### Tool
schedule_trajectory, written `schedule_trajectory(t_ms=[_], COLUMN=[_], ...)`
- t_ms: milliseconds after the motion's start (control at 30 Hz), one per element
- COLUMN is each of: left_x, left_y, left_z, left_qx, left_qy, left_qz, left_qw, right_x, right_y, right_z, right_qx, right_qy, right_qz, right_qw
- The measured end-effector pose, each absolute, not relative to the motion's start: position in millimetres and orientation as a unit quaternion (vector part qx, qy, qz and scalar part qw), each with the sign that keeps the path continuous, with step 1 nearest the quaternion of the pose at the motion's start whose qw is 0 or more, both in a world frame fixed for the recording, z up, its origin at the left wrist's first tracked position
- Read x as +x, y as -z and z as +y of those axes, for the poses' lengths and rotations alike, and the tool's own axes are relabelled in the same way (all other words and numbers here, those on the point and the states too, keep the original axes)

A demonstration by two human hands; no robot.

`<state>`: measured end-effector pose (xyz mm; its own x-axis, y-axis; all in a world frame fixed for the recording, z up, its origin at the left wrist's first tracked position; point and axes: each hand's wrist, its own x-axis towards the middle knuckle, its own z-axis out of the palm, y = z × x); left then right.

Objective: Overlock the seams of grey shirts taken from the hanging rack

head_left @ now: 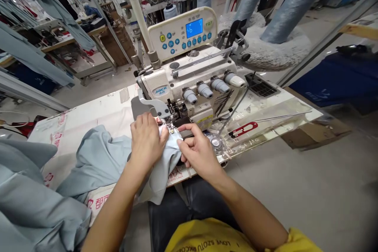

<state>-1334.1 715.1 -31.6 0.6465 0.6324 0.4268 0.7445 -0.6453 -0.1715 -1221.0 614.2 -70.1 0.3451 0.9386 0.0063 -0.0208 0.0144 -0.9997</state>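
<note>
A cream overlock sewing machine [189,82] stands on the work table [97,114]. Pale blue-grey fabric [97,157] lies across the table and runs up to the presser foot [170,125]. My left hand [146,141] rests closed on the fabric just left of the foot, fingers curled and pressing the cloth. My right hand [196,151] sits to the right of the foot, pinching the fabric's edge between thumb and fingers. Both hands hold the same piece, nearly touching.
Red thread snips [243,129] lie on the table to the right of the machine. More blue-grey fabric [26,197] is heaped at lower left. The machine's control panel [184,33] has a lit blue screen. Racks, tables and hanging cloth fill the background.
</note>
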Motion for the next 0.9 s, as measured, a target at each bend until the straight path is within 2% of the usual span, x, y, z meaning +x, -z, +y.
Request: schedule_trajectory(t_ms=[233,400,467,667,900], left_x=[-1337,-1349,-1353,-1352,-1342], left_y=[26,30,36,42,40], left_z=[717,681,667,666,678], left_qx=[-0.896,-0.915,-0.916,-0.917,-0.904], left_qy=[0.173,0.282,0.295,0.292,0.295], left_qz=[-0.386,-0.287,-0.263,-0.264,-0.309], left_qw=[0.135,-0.037,-0.074,-0.058,0.027], right_x=[-1221,-1211,-1204,-1184,-1176], right_y=[76,77,74,58,46], right_z=[614,611,609,611,631], right_qx=[-0.566,-0.599,-0.599,-0.582,-0.555], right_qy=[-0.376,-0.261,-0.219,-0.129,-0.088], right_qz=[-0.429,-0.525,-0.571,-0.671,-0.698], right_qw=[0.594,0.546,0.517,0.441,0.444])
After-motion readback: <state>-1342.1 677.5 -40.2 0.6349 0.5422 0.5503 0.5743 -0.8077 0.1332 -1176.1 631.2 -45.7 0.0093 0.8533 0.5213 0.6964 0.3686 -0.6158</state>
